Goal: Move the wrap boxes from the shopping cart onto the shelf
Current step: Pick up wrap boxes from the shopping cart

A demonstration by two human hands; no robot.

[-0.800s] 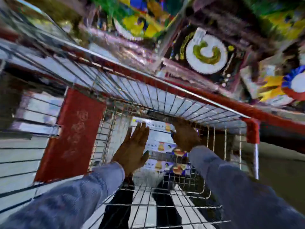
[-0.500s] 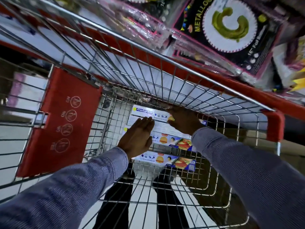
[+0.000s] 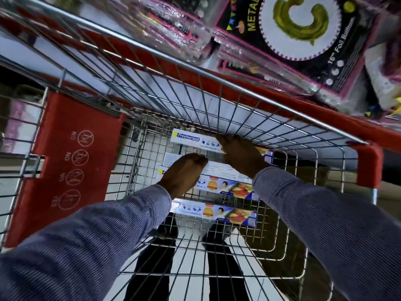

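Three long white and blue wrap boxes lie side by side on the floor of the wire shopping cart (image 3: 256, 101). The far box (image 3: 191, 141) reads "Freshwrapp". My right hand (image 3: 240, 156) lies on its right part, fingers pointing left. My left hand (image 3: 183, 174) rests palm down on the middle box (image 3: 225, 185), fingers curled over its far edge. The near box (image 3: 217, 213) lies untouched below both hands. Whether either hand grips a box is hidden by the backs of the hands.
A red plastic child-seat flap (image 3: 73, 166) stands at the cart's left. Shelves with foil balloon packs (image 3: 297, 31) rise beyond the cart's far rim. My legs (image 3: 223, 263) show through the cart's wire floor.
Both hands have dropped lower into the cart and settled on the boxes. The left hand's fingers have closed from spread to curled over the middle box. The view has tilted down.
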